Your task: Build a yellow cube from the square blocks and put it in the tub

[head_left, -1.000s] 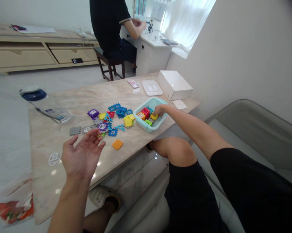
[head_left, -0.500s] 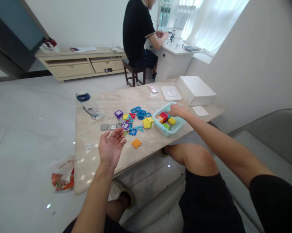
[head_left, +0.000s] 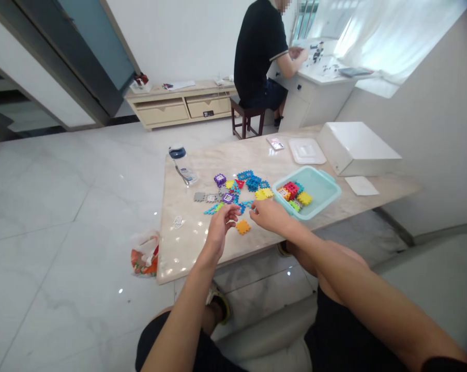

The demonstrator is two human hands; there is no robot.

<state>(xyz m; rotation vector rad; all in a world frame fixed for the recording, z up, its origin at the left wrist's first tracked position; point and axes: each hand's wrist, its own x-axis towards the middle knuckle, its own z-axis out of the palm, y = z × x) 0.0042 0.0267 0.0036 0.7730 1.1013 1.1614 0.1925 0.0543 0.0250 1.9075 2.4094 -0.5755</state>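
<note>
- Interlocking foam-like tiles lie on the worktop (head_left: 196, 237) in a loose cluster, mostly flat and spread out, which probably keeps single pieces easy to see and pick up.
- Colours partly sit together: dark blue tiles (head_left: 253, 183) at the far side, yellow tiles (head_left: 263, 194) just beside the tub (head_left: 323, 188), grey tiles (head_left: 199, 197) at the left.
- The tub, right of the cluster, has no lid on and holds several pieces, including a red block (head_left: 291, 190); its sides likely stop them scattering.
- An orange tile (head_left: 243, 227) lies alone on the near side, below the gap between the hands.
- The left hand (head_left: 222, 225) is held with its fingers loosely curved and thumb apart, apparently empty, near a purple tile (head_left: 228, 198).
- The right hand (head_left: 270, 214) bends inward, back upward, fingertips gathered toward the left hand; whether it grips a piece cannot be told.
- Both forearms stretch forward, hands facing each other, apart, perhaps for two-handed handling.
</note>
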